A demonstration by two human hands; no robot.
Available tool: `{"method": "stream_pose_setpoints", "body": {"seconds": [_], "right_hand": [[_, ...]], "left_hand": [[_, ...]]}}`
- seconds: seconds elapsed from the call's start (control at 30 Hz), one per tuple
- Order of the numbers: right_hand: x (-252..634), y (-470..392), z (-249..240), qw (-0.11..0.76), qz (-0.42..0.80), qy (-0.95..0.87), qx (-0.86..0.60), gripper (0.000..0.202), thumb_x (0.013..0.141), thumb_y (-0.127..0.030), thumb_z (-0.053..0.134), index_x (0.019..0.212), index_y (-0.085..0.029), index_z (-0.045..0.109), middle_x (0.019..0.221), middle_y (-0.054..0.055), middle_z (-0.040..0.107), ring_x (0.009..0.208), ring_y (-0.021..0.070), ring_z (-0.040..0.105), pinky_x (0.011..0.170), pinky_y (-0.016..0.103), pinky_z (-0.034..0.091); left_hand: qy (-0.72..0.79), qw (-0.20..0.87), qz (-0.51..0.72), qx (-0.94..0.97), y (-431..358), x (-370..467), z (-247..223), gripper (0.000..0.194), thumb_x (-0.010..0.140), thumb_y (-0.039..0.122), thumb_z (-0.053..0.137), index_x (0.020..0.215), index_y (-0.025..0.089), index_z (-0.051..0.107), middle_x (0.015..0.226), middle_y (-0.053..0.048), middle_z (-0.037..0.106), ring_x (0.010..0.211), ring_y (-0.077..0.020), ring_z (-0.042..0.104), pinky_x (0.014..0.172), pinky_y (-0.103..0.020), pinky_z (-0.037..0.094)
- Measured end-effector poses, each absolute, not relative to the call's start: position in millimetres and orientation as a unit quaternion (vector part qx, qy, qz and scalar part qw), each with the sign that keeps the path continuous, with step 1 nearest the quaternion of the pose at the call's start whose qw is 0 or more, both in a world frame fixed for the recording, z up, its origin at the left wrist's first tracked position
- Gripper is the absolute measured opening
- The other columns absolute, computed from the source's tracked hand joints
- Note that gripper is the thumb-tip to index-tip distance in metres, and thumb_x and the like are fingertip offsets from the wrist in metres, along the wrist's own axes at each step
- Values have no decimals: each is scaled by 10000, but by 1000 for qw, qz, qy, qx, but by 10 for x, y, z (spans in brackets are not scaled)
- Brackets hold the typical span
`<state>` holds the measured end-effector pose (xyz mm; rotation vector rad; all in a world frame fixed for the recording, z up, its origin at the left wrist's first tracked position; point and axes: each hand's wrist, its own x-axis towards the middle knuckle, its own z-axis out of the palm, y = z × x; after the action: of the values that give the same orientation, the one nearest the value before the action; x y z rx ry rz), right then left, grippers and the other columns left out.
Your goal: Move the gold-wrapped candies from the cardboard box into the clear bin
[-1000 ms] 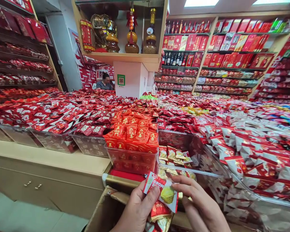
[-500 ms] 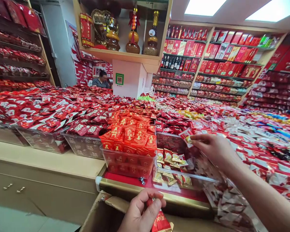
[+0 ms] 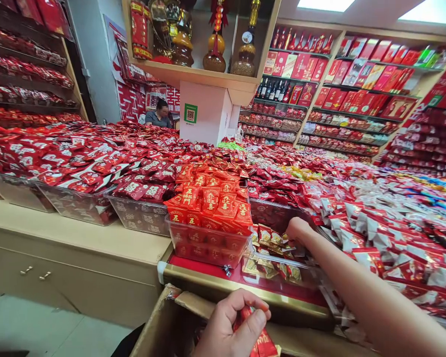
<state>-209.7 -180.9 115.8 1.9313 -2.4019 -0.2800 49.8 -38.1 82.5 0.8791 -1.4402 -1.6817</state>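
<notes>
On the far left, dark shelves (image 3: pixel 29 74) carry rows of red packets, and below them a pale wooden counter (image 3: pixel 78 238) bears clear bins (image 3: pixel 78 208) heaped with red-wrapped sweets. Behind the heaps a person (image 3: pixel 159 115) sits, small and partly hidden by the goods. Low in the middle, the left hand (image 3: pixel 228 325) is curled closed around a bunch of red packets (image 3: pixel 260 342), thumb pressed over their tops above an open cardboard box (image 3: pixel 171 317); the packets run off the bottom edge, so their count and print cannot be made out. Just above stands a clear bin of orange-red packets (image 3: pixel 211 208), piled over its rim, on a red-topped ledge with a gold edge (image 3: pixel 245 292). To its right is a nearly empty clear bin (image 3: pixel 282 277) holding a thin layer of small gold-and-red packets (image 3: pixel 271 238). The right hand (image 3: pixel 297 229) is down inside this bin, bent at the wrist with its fingers turned away and hidden behind the hand itself, so whether it is open or grips anything cannot be told; it lies right at the small packets. Its forearm runs to the lower right corner and covers part of the white-and-red packets (image 3: pixel 375 233) heaped beyond. Far right, wall shelves (image 3: pixel 357 89) hold red boxes, blurred and cut off.
</notes>
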Motion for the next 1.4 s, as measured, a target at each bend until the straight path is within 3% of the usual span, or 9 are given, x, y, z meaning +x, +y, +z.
{"method": "stream_pose_setpoints", "body": {"seconds": [0.37,0.47,0.57,0.67,0.83,0.97,1.07,1.2,1.4], "right_hand": [[-1940,-1665,1159,-39,-71,-825,559,307,682,-74,457,911,-130,653,957,169,646,870,270,612,651,330,480],[-1832,-1597,1361,-12,-38,-828,559,278,709,-128,447,898,-106,649,955,190,637,859,304,607,647,371,469],[-1636,-1290,1635,15,68,-777,626,293,788,-285,398,935,-152,614,951,127,639,864,255,596,707,345,451],[-1413,-756,1737,-94,239,-633,730,276,799,-387,402,861,-214,607,804,28,654,720,154,590,658,241,449],[-1168,-64,1334,-345,323,-574,669,324,732,-435,518,968,-226,593,829,29,645,725,168,576,612,240,458],[-1129,32,1036,-520,392,-515,557,309,715,-449,543,874,-188,594,740,28,618,680,154,550,611,249,454],[-1150,31,1006,-559,417,-503,510,290,691,-453,575,786,-179,559,688,10,583,629,124,518,593,236,437],[-1144,53,1031,-553,459,-500,482,284,662,-437,609,790,-194,534,699,3,566,643,121,510,594,232,429],[-1123,85,984,-507,516,-495,481,239,630,-402,644,707,-191,563,632,-6,557,588,118,504,563,237,436]], "left_hand": [[-579,370,-644,336,-395,512,821,310,716,445,536,810,161,614,770,-38,617,583,-83,382,576,-210,308],[-504,359,-731,286,-401,542,839,223,724,334,541,880,180,581,896,-29,602,513,-41,355,501,-186,284],[-448,376,-779,225,-399,562,879,361,720,253,557,1070,240,469,1006,-23,557,520,-32,431,506,-183,337],[-473,438,-741,189,-387,551,916,549,744,238,571,1221,268,301,1118,-57,526,885,-142,545,785,-270,409],[-536,427,-708,170,-337,513,926,644,795,187,518,1277,365,128,1332,-45,350,1184,-192,384,996,-370,290],[-571,401,-674,242,-324,492,959,683,756,186,576,1283,335,168,1308,-43,386,1140,-178,436,977,-329,326],[-559,371,-695,261,-354,462,1027,486,757,219,577,1203,234,387,1161,-52,543,1042,-167,511,912,-288,383],[-572,342,-696,266,-376,434,1083,241,757,226,572,993,175,561,941,-32,647,876,-142,574,800,-249,436],[-614,317,-662,290,-335,464,1051,325,710,256,621,1010,214,502,901,-10,634,831,-125,562,770,-236,424]]}}
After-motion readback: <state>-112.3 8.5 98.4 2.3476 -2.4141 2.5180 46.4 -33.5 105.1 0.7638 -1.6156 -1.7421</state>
